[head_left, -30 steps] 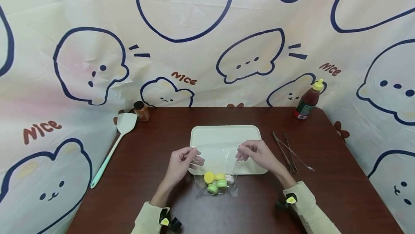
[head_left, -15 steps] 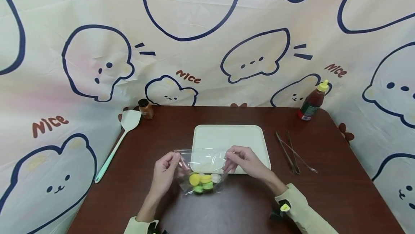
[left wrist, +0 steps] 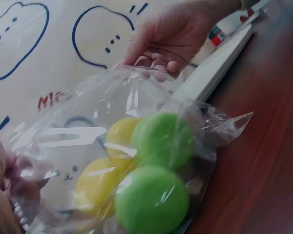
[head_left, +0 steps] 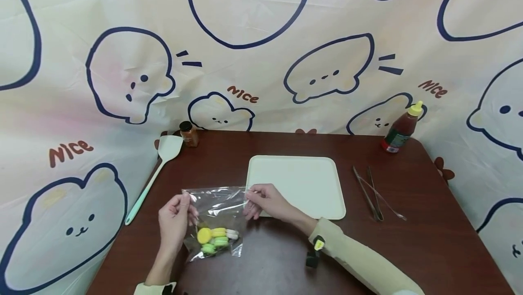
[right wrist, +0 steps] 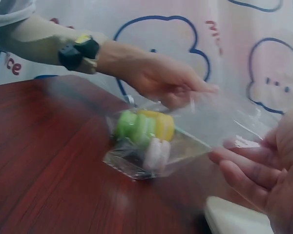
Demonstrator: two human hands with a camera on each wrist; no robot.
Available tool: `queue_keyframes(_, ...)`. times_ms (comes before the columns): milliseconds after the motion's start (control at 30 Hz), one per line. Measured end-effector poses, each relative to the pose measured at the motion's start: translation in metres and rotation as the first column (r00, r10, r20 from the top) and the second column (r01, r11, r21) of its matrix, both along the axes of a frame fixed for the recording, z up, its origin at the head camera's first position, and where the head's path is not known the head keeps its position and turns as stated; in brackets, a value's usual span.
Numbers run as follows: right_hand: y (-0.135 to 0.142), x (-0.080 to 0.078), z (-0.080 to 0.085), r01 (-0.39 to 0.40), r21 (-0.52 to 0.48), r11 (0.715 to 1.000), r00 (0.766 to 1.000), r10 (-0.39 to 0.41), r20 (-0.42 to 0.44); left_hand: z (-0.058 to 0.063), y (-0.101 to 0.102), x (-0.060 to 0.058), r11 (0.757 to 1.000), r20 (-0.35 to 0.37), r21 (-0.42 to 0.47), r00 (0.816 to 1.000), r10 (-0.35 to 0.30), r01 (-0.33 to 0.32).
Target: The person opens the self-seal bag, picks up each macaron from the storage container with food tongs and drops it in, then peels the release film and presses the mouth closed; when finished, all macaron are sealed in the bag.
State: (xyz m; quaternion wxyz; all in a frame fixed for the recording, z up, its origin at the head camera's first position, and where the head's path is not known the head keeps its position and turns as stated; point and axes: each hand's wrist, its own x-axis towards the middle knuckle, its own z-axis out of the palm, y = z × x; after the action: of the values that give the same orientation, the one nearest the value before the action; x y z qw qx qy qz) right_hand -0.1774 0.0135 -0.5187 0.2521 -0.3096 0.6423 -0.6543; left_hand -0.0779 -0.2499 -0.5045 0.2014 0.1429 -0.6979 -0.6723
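Note:
Between my two hands hangs a clear plastic bag (head_left: 220,213), its top edge stretched out flat. My left hand (head_left: 175,218) pinches the bag's upper left corner, and my right hand (head_left: 267,202) pinches its upper right corner. Inside, at the bottom, several macarons lie bunched together: yellow macarons (head_left: 204,235), green macarons (left wrist: 153,200) and a white macaron (right wrist: 156,154). In the right wrist view the bag shows close above the table, with the macarons weighing down its lower end.
A cream tray (head_left: 298,186) lies just right of the bag. Metal tongs (head_left: 369,195) rest farther right, and a red sauce bottle (head_left: 400,129) with a yellow cap stands at the back right. A spatula (head_left: 157,170) and a spice jar (head_left: 189,134) are at the left edge of the table (head_left: 278,258).
Both hands have carried the bag of macarons leftward, from in front of the tray to its left. The tray is now almost fully uncovered.

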Motion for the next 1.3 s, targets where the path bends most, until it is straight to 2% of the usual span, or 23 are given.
queue_keyframes(100, -0.027, -0.007, -0.001, 0.016, 0.023, 1.0, 0.999, -0.015, -0.029, 0.001, -0.02, -0.01, 0.995, 0.037, -0.059, 0.996, 0.082, -0.08)
queue_keyframes(200, -0.051, -0.015, -0.001, 0.073, 0.08, 0.994, 0.989, -0.061, -0.137, -0.001, -0.041, -0.022, 0.983, 0.044, -0.129, 0.989, 0.141, -0.134)
queue_keyframes(267, -0.064, -0.024, -0.001, 0.138, 0.128, 0.982, 0.962, -0.103, -0.251, -0.003, -0.055, -0.032, 0.969, 0.035, -0.184, 0.984, 0.176, -0.167)
queue_keyframes(333, -0.075, -0.033, -0.002, 0.215, 0.181, 0.96, 0.921, -0.138, -0.364, -0.006, -0.067, -0.042, 0.955, 0.033, -0.219, 0.976, 0.213, -0.201)
queue_keyframes(400, -0.086, -0.044, -0.004, 0.269, 0.222, 0.937, 0.887, -0.151, -0.436, -0.011, -0.078, -0.053, 0.95, 0.041, -0.217, 0.97, 0.24, -0.225)
queue_keyframes(433, -0.091, -0.05, -0.004, 0.285, 0.244, 0.927, 0.878, -0.15, -0.455, -0.013, -0.083, -0.058, 0.954, 0.052, -0.196, 0.969, 0.242, -0.228)
queue_keyframes(500, -0.1, -0.062, -0.006, 0.3, 0.292, 0.908, 0.874, -0.139, -0.466, -0.017, -0.093, -0.069, 0.967, 0.094, -0.123, 0.968, 0.234, -0.222)
queue_keyframes(600, -0.112, -0.078, -0.008, 0.305, 0.371, 0.877, 0.885, -0.117, -0.451, -0.021, -0.108, -0.084, 0.986, 0.19, -0.021, 0.967, 0.167, -0.166)
queue_keyframes(700, -0.123, -0.093, -0.009, 0.31, 0.443, 0.841, 0.893, -0.098, -0.438, -0.022, -0.123, -0.098, 0.997, 0.291, 0.001, 0.954, 0.077, -0.081)
queue_keyframes(767, -0.128, -0.101, -0.009, 0.311, 0.477, 0.822, 0.897, -0.087, -0.434, -0.023, -0.13, -0.106, 0.999, 0.328, -0.004, 0.944, 0.035, -0.036)
queue_keyframes(867, -0.135, -0.109, -0.008, 0.324, 0.511, 0.796, 0.897, -0.086, -0.434, -0.023, -0.134, -0.117, 1.0, 0.346, 0.005, 0.938, -0.001, -0.001)
queue_keyframes(967, -0.14, -0.114, -0.008, 0.353, 0.537, 0.766, 0.888, -0.094, -0.45, -0.021, -0.135, -0.127, 0.999, 0.36, -0.043, 0.933, 0.016, 0.0)
queue_keyframes(1067, -0.143, -0.118, -0.009, 0.375, 0.543, 0.751, 0.881, -0.108, -0.46, -0.019, -0.136, -0.134, 0.995, 0.365, -0.101, 0.93, 0.043, -0.006)
queue_keyframes(1200, -0.145, -0.125, -0.011, 0.399, 0.518, 0.757, 0.873, -0.14, -0.467, -0.02, -0.137, -0.145, 0.99, 0.344, -0.135, 0.936, 0.076, -0.031)
queue_keyframes(1300, -0.143, -0.129, -0.012, 0.414, 0.509, 0.755, 0.879, -0.186, -0.439, -0.024, -0.135, -0.152, 0.991, 0.319, -0.131, 0.944, 0.081, -0.041)
